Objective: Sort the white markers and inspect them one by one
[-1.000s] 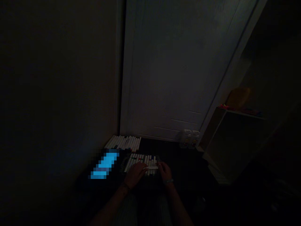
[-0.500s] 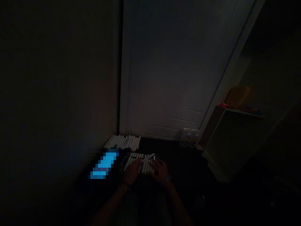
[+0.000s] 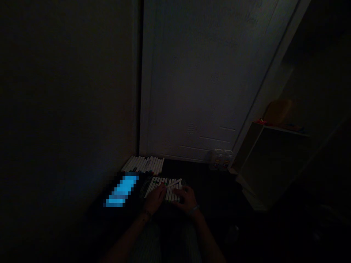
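The scene is very dark. A white marker (image 3: 174, 183) slants up to the right out of my left hand (image 3: 154, 199), which is closed on its lower end. Below it lies a row of white markers (image 3: 169, 195), side by side in what looks like a dark case. My right hand (image 3: 187, 200) is over the right end of this row, its fingers apart and bent down onto or just above the markers. Whether they touch one is hard to see. Both hands cover part of the row.
Another group of white markers (image 3: 145, 165) lies further back, against the wall. A glowing blurred blue screen (image 3: 122, 190) is at the left. Two clear containers (image 3: 221, 160) stand at the back right of the dark table (image 3: 219, 186), beside a shelf unit (image 3: 248, 148). A pale door (image 3: 197, 91) rises behind.
My right hand's fingers have shifted slightly down and left over the markers. My left hand and its marker have stayed nearly where they were.
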A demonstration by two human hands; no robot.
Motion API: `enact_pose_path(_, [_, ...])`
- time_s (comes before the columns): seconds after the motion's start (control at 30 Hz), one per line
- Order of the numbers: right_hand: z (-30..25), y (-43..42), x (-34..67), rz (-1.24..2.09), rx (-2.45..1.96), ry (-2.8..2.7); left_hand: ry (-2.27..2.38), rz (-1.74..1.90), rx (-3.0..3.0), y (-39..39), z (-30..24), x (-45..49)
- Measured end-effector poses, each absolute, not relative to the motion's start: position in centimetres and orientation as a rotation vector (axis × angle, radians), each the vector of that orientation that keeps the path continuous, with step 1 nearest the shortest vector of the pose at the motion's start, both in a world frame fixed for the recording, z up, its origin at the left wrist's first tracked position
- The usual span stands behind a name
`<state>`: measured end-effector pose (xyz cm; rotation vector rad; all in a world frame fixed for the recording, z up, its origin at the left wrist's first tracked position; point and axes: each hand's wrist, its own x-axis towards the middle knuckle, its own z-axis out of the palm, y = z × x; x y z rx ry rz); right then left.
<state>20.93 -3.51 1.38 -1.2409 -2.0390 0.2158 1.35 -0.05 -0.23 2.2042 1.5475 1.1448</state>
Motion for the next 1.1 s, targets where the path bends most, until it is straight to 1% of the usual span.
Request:
enact_pose_path(0.2, [-0.5, -1.6, 22.2, 0.355, -1.314, -1.530, 1.415, 1.173, 2.176, -0.5, 0.3, 1.4])
enact_pose_path(0.27, [-0.8, -1.2, 22.6, 0.451, -1.291, -1.456, 1.384, 1.178, 2.184, -0.5, 0.4, 1.4])
enact_pose_path(0.37, [-0.6, -1.3, 22.6, 0.622, -1.193, -1.482, 1.324, 1.162, 2.221, -0.6, 0.6, 1.4])
enact_pose_path(0.5, [-0.2, -1.7, 22.2, 0.727, -1.105, -1.511, 1.312, 1.135, 2.234, -0.6, 0.8, 1.5])
enact_pose_path(0.8, [-0.5, -1.2, 22.6, 0.773, -1.113, -1.408, 1.361, 1.171, 2.225, -0.7, 0.9, 1.5])
enact_pose_path(0.97, [-0.3, -1.3, 22.6, 0.813, -1.061, -1.414, 1.391, 1.236, 2.238, -0.3, 0.3, 1.5])
enact_pose_path(1.1, [-0.1, -1.4, 22.7, 0.819, -1.043, -1.439, 1.394, 1.209, 2.281, 0.0, -0.1, 1.4])
